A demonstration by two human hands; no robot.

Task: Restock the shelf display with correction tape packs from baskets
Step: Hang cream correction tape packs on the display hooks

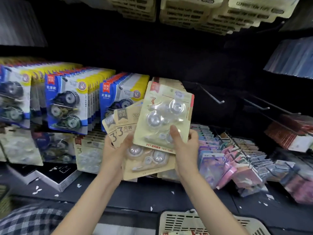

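Dark retail shelving bay, black back panel (169,53), dim light overall. Bare metal peg hooks (210,94) jut from the panel right of centre. Left rows hang full of blue-and-yellow blister cards (67,106), packed tight front to back. Lower right: pink and purple packs (220,163) on a wire rack, leaning. Far right, red-edged packs (291,133) stacked at an angle. Top edge: beige cards (194,16) hanging overhead. Dark shelf ledge (152,197) below, dotted with small white paper scraps (37,189). Black-and-white boxed items (55,173) sit lower left on the ledge.
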